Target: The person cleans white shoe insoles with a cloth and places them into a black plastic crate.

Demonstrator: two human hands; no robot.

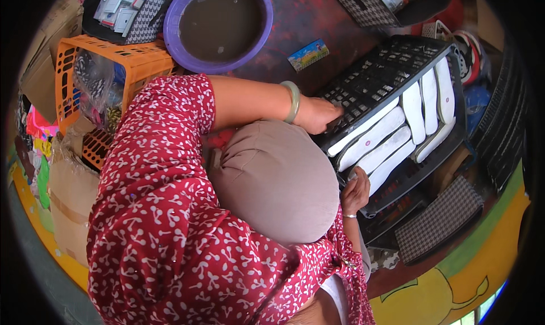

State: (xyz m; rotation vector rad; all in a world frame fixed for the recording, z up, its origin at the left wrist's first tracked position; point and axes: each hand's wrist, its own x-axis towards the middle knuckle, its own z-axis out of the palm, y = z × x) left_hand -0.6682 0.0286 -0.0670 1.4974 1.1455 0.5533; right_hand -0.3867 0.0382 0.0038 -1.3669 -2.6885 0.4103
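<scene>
Black crate [374, 78] beside purple basin [218, 24], orange basket [133, 58].

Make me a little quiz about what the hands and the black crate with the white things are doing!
1. True or false: the left hand rests on the black crate.
2. Which hand touches a white insole? A) left B) right C) neither
3. What colour is the round basin beyond the left arm?

Key
1. True: its fingers lie on the crate's latticed side.
2. B: the right hand has its fingertips on the lowest insoles in the crate.
3. Purple, with murky brown inside.
</scene>
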